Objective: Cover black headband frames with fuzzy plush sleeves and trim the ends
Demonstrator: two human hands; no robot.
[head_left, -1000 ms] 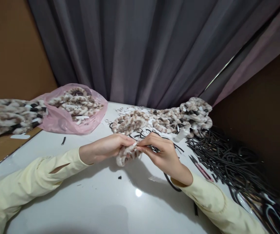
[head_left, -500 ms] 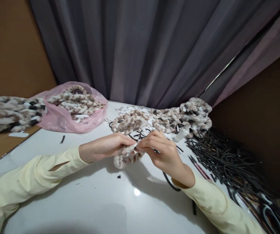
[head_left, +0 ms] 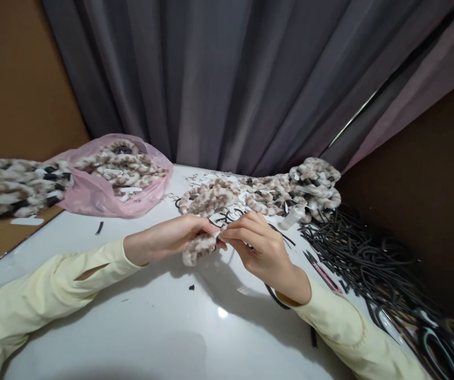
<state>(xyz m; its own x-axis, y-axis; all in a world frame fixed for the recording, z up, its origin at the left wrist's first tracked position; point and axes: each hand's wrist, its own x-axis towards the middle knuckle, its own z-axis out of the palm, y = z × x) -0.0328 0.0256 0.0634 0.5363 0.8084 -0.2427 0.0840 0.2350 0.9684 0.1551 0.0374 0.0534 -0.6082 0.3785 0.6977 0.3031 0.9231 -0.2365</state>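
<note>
My left hand (head_left: 179,236) is closed on a fluffy white-and-brown fur loop (head_left: 198,249), which hangs below its fingers above the table. Close beside it, my right hand (head_left: 258,243) pinches at the end of the loop, thumb and fingertips together; the exact spot gripped is partly hidden by the fingers. Just behind the hands lies another fluffy loop (head_left: 211,196), with short black cords (head_left: 229,216) near it. A black cord (head_left: 274,296) shows on the table beneath my right wrist.
A pink plastic bag (head_left: 104,203) full of fluffy loops stands at the back left, beside a pile of similar pieces (head_left: 13,187). More fluffy pieces (head_left: 316,184), a small clear bottle (head_left: 292,217), pink-handled tweezers (head_left: 324,272) and a heap of black cords (head_left: 369,258) lie to the right.
The fluffy loop has turned and bunched up under my left hand, its ring opening no longer showing. Both hands stay close together in nearly the same place.
</note>
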